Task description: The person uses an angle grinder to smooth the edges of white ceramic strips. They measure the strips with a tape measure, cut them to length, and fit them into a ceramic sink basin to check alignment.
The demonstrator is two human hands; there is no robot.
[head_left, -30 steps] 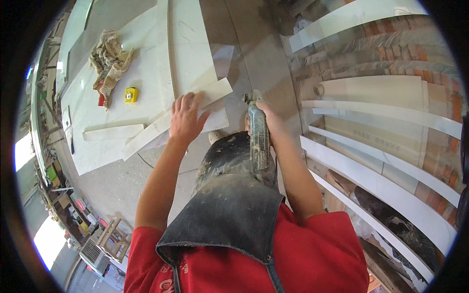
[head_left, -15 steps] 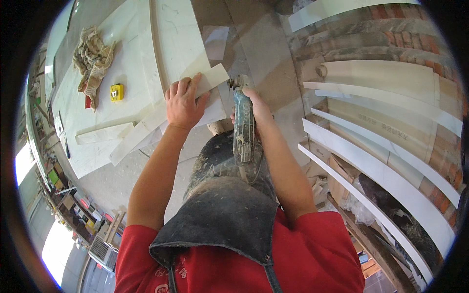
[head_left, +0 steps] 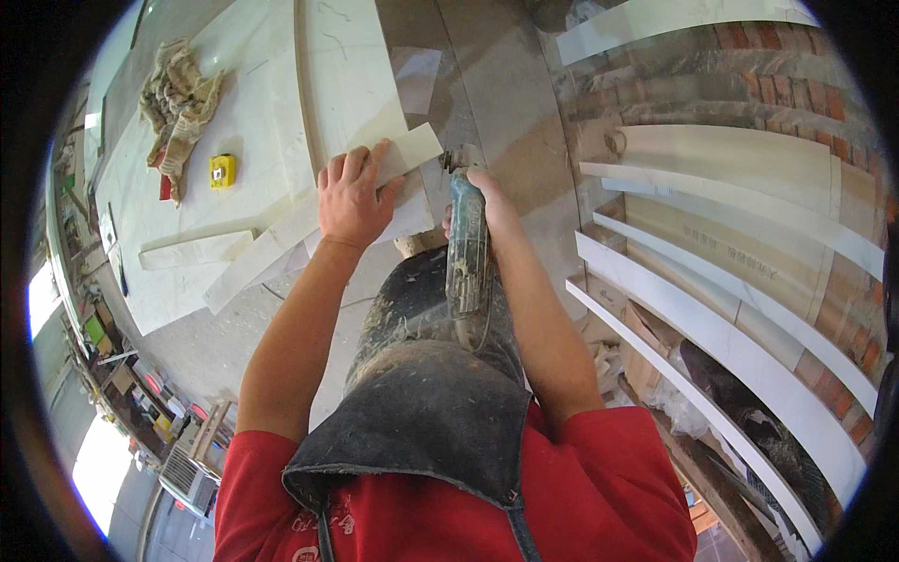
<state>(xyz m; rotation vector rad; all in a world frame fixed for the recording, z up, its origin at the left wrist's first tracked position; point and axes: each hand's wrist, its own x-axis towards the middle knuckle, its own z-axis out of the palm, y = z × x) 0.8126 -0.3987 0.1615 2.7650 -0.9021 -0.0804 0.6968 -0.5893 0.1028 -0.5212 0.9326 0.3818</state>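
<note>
While smooth, pale, straight-edged strip (head_left: 418,144) lies under my left hand (head_left: 356,199), fingers loosely spread, my right hand (head_left: 494,203) grasps dusty, blue-green, barrel-shaped grinder (head_left: 466,255).

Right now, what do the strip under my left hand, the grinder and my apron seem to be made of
The pale strip under your left hand: perhaps tile or stone, with a smooth, faintly glossy face and crisp edges. The grinder: probably a plastic casing, blue-green, dusty and ridged, with a grey, metallic-looking head. Your apron: maybe leather or coated cloth, by its dull, scuffed surface.
</note>
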